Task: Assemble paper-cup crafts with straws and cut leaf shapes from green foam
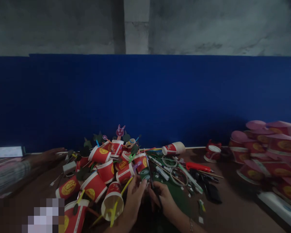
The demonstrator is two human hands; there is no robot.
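My right hand (163,197) is closed round a dark pair of scissors (157,193), with the blades pointing up and away. Beside it, my left hand (135,192) pinches something small and pale near the blades; its kind is too blurred to name. Just beyond my fingertips lies a dark green piece with a pale curved mark (145,174). Close to my left wrist, a red paper cup (113,200) lies with its mouth toward me and a yellow strip (113,212) in it. More red cups (93,187) with gold emblems are heaped on the left.
Behind my hands lie clear tape rings (179,176), a red-handled tool (199,166) and a black object (212,192). Pink-topped cups (281,142) are piled at right, near a long white box (281,208). Another person's arm (43,158) reaches in from the left. A blue panel (145,100) stands behind.
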